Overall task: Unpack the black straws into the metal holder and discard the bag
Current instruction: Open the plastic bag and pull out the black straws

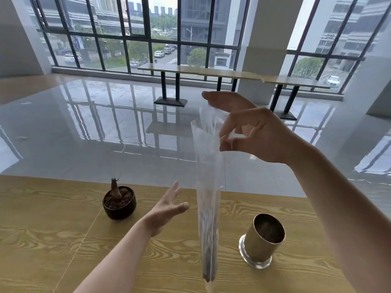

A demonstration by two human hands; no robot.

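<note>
A long clear plastic bag [208, 166] hangs upright above the wooden table [53, 240], with the dark straws [209, 246] bunched in its lower half. My right hand [247, 132] is raised and pinches the bag near its top between thumb and curled fingers, the index finger stretched out. Left of the bag, a short way from it, my left hand [167, 208] hovers with fingers spread and holds nothing. The metal holder [264, 242], a brass-coloured cup on a shiny round foot, stands empty on the table to the right of the bag.
A small dark pot [119, 205] with a bare stump stands on the table to the left of my left hand. Beyond the table's far edge lies a glossy tiled floor [105, 123], with long high tables [211, 70] by the windows.
</note>
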